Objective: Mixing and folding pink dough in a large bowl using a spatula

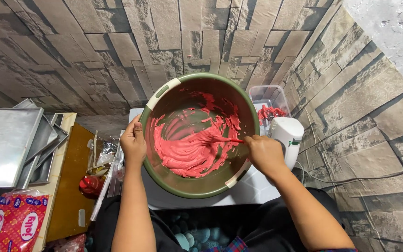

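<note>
Left hand (133, 142) clenches the green mixing bowl's (201, 184) rim; right hand (264, 153) grasps a spatula (220, 139), its blade buried in pink batter (187, 151).

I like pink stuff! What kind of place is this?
Probably a small home baking corner: a big green plastic bowl of pink batter, a white electric hand mixer, and stacked metal baking trays.

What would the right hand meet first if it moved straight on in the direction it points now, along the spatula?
The right hand points left into the green bowl, along the red spatula it holds. It would most likely meet the pink batter first, though depth is hard to judge from above.
</note>
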